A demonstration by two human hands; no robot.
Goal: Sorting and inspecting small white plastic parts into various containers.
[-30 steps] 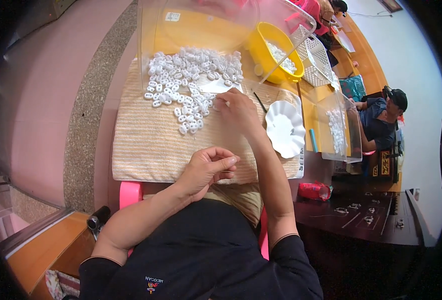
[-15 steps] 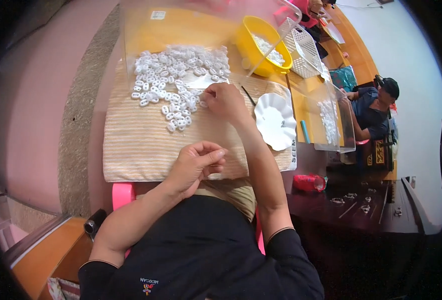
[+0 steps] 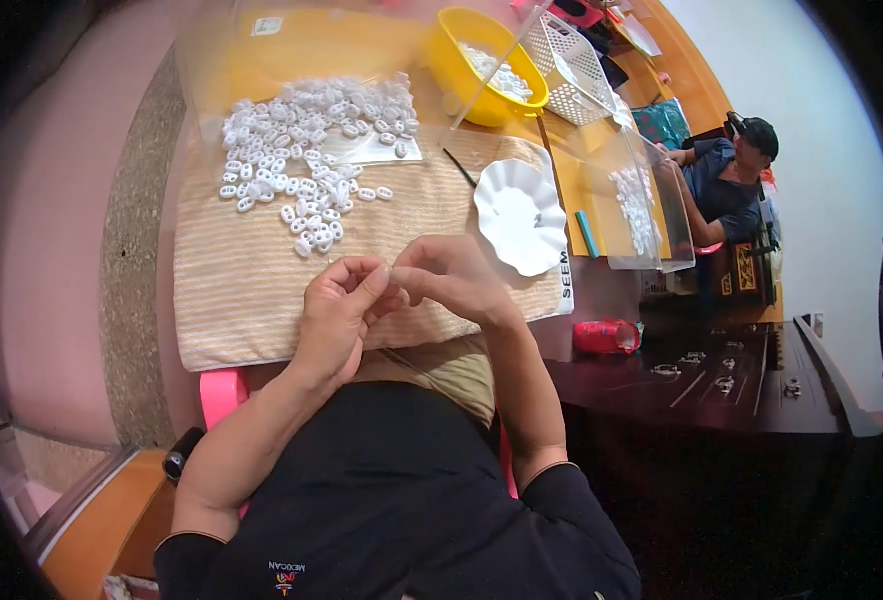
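Observation:
Low over the near part of a striped towel (image 3: 252,300), the fingertips of both my hands meet. My left hand (image 3: 337,315) is closed in a pinch with its thumb uppermost. Against it, the thumb and fingers of my right hand (image 3: 457,280) are also pinched together. Whatever lies between the fingertips is too small or too hidden to make out. Beyond my hands spreads a pile of small white oval plastic pieces (image 3: 307,120), each with two holes. A few loose ones lie at the pile's near right edge, close to a white sheet (image 3: 377,150).
Right of my hands sits a white scalloped dish (image 3: 522,215), with a thin black stick (image 3: 459,167) beside it. Farther back are a yellow basin (image 3: 452,70) of white pieces and a white perforated basket (image 3: 572,75). A co-worker (image 3: 732,180) sits at the right behind a clear bin (image 3: 677,250).
My right hand has drawn back from the edge of the pile and come to my left hand's fingertips. The whole view has shifted slightly.

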